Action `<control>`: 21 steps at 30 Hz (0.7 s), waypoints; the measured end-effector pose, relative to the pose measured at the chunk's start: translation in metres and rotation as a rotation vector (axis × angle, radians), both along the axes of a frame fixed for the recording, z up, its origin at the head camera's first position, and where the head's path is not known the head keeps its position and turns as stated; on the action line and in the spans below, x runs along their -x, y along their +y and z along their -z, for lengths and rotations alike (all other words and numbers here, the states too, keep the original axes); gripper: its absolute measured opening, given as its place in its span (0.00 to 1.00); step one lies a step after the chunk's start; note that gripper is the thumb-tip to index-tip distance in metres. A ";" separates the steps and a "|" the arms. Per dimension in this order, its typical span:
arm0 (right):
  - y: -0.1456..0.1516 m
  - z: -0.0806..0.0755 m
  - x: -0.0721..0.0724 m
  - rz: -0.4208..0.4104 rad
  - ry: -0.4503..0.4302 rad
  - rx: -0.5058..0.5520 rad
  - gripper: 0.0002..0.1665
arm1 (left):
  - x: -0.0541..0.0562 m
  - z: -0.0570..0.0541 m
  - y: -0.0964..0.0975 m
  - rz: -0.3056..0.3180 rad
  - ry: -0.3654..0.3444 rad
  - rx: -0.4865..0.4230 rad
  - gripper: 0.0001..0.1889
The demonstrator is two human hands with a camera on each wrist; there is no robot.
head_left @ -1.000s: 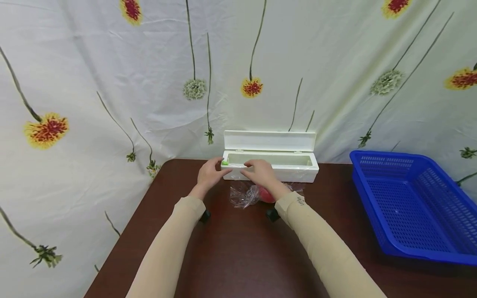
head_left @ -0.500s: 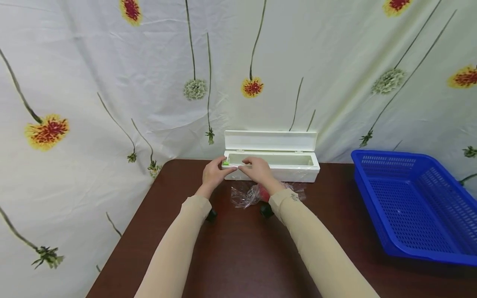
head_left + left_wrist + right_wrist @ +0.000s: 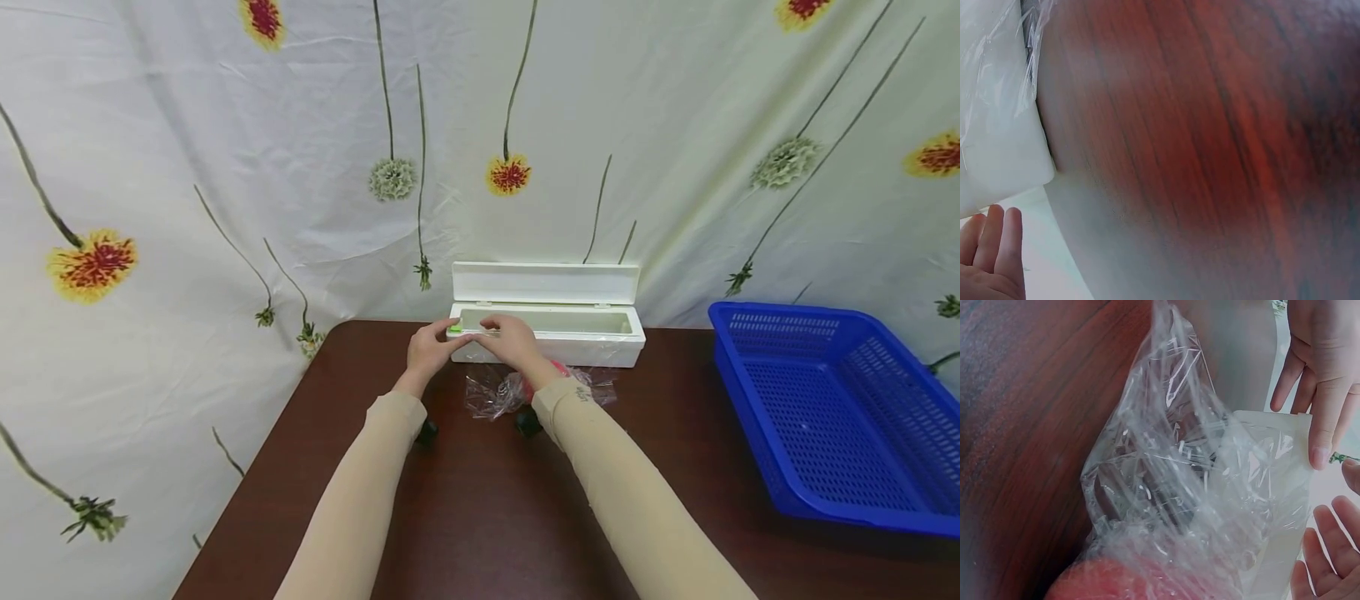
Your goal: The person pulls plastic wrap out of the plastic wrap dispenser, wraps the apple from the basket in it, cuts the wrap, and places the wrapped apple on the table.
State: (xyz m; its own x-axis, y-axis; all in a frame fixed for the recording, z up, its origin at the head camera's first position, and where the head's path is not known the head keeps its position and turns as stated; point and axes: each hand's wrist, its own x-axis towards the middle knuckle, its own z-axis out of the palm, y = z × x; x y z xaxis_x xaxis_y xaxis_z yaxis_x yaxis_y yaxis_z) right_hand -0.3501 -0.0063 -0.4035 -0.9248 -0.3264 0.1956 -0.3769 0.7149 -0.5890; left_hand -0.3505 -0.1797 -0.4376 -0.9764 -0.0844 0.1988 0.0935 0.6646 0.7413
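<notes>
The head view showed us, left of centre, the left hand [image 3: 428, 352] at the end of a white box [image 3: 585, 352], its fingers straight, its thumb at the front edge beside a green piece [image 3: 455, 328]. The box lay mid-frame, lid raised. Below it we saw crumpled clear film [image 3: 491, 397], then the right hand [image 3: 514, 343], thumb and fingers apart, and beneath that a film-wrapped red thing [image 3: 1107, 581], partly hidden. At far right sat a blue basket [image 3: 862, 417].
</notes>
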 end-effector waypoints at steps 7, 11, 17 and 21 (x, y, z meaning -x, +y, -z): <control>-0.002 0.001 0.002 -0.017 -0.010 -0.005 0.26 | -0.001 -0.001 0.001 -0.018 -0.037 -0.061 0.30; -0.002 0.001 0.001 -0.018 -0.023 -0.004 0.25 | -0.002 -0.001 0.000 -0.032 -0.041 -0.066 0.30; -0.004 0.001 0.002 -0.026 -0.030 -0.012 0.24 | -0.001 0.001 0.000 -0.027 -0.006 -0.025 0.30; -0.005 0.002 0.003 -0.026 -0.030 -0.012 0.24 | 0.000 0.003 0.000 -0.034 0.010 -0.015 0.31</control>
State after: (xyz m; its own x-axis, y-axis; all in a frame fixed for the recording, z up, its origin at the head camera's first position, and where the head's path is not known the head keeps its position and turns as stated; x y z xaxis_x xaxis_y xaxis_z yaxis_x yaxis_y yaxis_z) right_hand -0.3530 -0.0117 -0.4058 -0.9213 -0.3525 0.1642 -0.3779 0.7119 -0.5919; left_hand -0.3509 -0.1793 -0.4402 -0.9710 -0.1202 0.2066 0.0784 0.6563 0.7504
